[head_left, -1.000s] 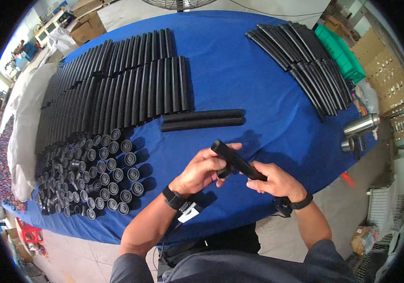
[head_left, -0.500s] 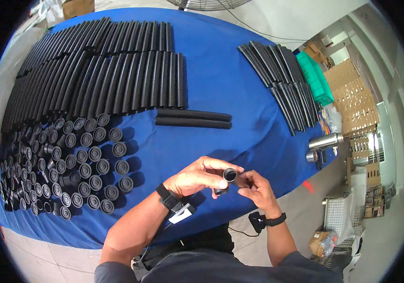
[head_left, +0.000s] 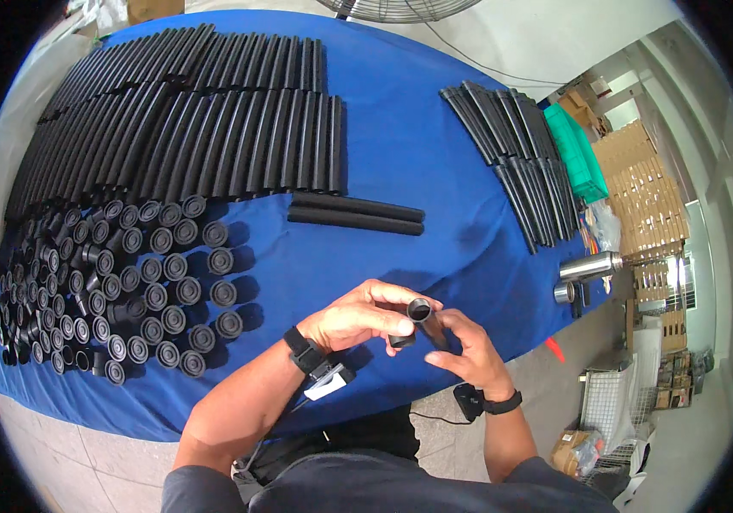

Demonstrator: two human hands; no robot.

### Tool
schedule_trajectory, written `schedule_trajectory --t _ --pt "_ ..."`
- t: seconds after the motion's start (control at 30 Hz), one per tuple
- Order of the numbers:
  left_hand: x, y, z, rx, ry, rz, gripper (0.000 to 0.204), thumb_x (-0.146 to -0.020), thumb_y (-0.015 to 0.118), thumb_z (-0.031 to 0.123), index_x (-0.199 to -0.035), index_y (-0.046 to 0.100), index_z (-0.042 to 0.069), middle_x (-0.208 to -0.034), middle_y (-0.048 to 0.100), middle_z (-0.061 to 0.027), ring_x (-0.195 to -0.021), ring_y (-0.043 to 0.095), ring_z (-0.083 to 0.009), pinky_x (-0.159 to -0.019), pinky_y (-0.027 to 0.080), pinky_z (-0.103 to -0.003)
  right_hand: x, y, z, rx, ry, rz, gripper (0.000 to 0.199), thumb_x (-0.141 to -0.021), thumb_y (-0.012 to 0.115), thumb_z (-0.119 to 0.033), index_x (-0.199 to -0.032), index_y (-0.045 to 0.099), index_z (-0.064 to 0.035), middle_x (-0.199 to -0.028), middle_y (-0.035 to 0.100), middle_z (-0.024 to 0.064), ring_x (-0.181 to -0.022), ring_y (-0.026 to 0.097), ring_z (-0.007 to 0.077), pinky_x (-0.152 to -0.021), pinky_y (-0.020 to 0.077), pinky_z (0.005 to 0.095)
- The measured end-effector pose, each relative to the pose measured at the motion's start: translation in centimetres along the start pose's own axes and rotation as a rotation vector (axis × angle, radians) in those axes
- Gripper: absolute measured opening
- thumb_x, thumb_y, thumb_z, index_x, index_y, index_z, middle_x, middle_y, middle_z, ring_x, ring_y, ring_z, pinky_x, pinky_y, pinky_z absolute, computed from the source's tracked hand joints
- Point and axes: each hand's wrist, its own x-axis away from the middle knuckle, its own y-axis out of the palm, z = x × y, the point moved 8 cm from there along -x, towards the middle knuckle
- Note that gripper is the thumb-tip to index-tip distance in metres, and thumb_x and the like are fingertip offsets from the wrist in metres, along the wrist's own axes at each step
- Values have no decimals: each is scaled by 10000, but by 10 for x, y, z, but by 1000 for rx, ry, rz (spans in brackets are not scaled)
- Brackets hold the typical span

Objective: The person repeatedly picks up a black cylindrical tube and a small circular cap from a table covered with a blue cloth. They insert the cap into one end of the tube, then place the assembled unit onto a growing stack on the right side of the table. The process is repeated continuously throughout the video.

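Both hands, left hand (head_left: pixel 358 318) and right hand (head_left: pixel 466 355), clamped on black tube (head_left: pixel 422 312) above blue table (head_left: pixel 400 128), cardboard boxes (head_left: pixel 648 192) beyond

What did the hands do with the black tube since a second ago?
The black tube was turned from lying sideways to pointing its open end up at the camera, drawn nearer the body. Both the left hand and right hand kept hold. Tubes on the blue table stayed put.
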Motion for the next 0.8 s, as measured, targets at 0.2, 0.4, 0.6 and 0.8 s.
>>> schedule_trajectory --t 0.2,0.4,0.6,0.8 --pt "-1 -1 1 4 0 73 296 -919 690 162 -1128 698 -47 -909 688 -116 -668 631 -147 -547 518 -286 13 -31 -9 -156 13 454 310 -831 780 5 -1110 646 -17 -1105 675 79 -901 657 165 -764 546 302" --pt "-6 -7 -13 -199 -173 174 188 -958 619 116 -1108 649 7 -712 621 -62 -549 528 -85 -430 360 -217 20 -31 65 -1448 147 675 164 -958 678 -60 -1116 665 -20 -1198 686 147 -1070 682 249 -947 596 368" --pt "-5 9 -4 -185 -52 62 590 -942 676 60 -1503 494 94 -840 692 -60 -611 575 -94 -481 397 -221 13 54 80 -1857 453 445 287 -983 685 -254 -1074 660 17 -1063 710 130 -1001 690 223 -880 614 323" --pt "-1 4 -4 -162 -28 19 472 -930 683 41 -1394 597 70 -888 724 -87 -639 604 -101 -498 401 -236 34 31 53 -956 501 227 361 -960 725 -371 -990 650 -19 -822 672 76 -696 647 137 -629 554 245"
